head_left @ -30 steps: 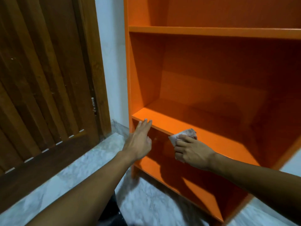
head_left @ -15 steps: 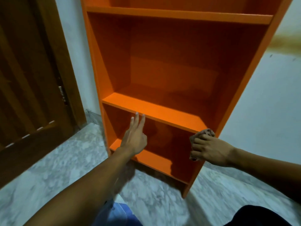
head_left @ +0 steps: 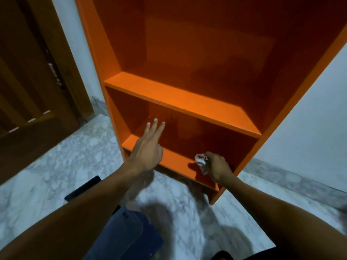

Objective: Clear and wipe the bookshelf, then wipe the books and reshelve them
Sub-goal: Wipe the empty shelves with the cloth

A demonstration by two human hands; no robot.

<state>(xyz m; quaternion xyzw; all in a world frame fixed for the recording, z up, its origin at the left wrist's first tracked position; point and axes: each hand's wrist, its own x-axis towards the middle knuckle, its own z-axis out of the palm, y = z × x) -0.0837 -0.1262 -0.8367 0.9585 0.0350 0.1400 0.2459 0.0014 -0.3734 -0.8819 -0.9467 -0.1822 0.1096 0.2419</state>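
Note:
An orange bookshelf (head_left: 180, 102) stands against the white wall, with no books on its visible boards. My right hand (head_left: 216, 167) is closed around a crumpled pale cloth (head_left: 201, 160) and rests on the right part of the bottom board (head_left: 174, 162). My left hand (head_left: 148, 147) is flat with fingers stretched out, hovering over the left part of the same board, holding nothing.
A dark wooden door (head_left: 32, 87) stands to the left of the shelf. The floor (head_left: 78, 158) is grey-white marble. A dark flat object (head_left: 84, 190) lies on the floor by my left forearm, and blue fabric (head_left: 129, 231) shows below, near my body.
My right hand with the cloth has dropped from the middle board's front edge to the bottom board. The left hand has lowered too. The view has tilted down and to the right.

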